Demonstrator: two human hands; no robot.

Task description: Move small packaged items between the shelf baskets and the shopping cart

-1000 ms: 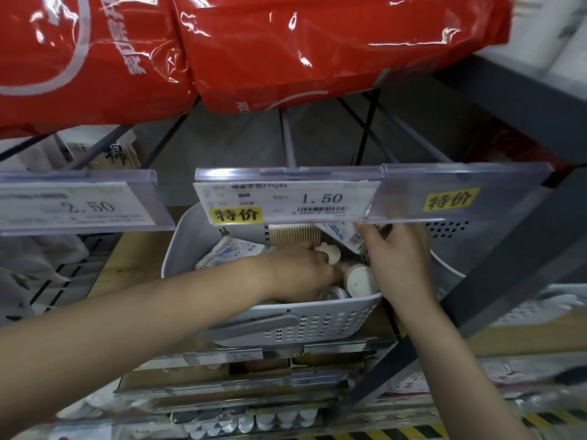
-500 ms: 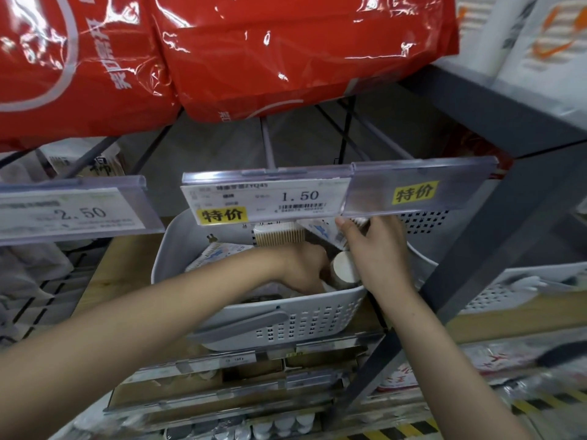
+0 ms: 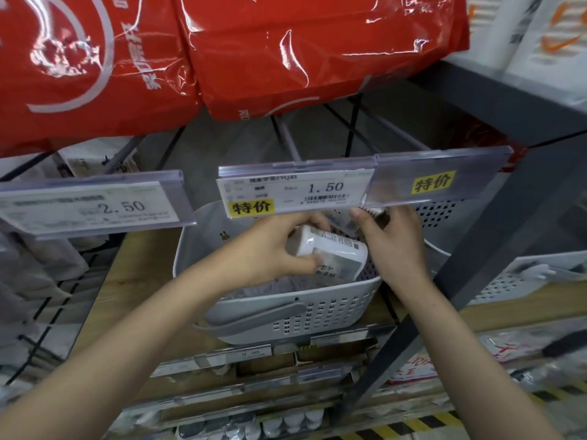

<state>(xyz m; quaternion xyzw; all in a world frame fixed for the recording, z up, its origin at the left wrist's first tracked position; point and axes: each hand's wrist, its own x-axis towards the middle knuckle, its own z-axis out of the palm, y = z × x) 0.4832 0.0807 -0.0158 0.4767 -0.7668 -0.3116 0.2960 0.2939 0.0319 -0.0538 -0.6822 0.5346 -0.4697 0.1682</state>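
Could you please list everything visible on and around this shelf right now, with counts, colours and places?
basket: one, white, perforated, grey handle, on the wooden shelf, centre.
container: one, white, cylindrical, labelled, held over the basket.
packets in basket: several, clear wrap, count unclear.
price tags: two, white, reading 1.50 at centre and 2.50 at left.
yellow stickers: two, on the tag strips.
red bags: two, glossy, on the shelf above.
second basket: one, white, far right.
left hand: grips the container.
right hand: reaches into the basket behind the tag strip; what it holds is hidden.
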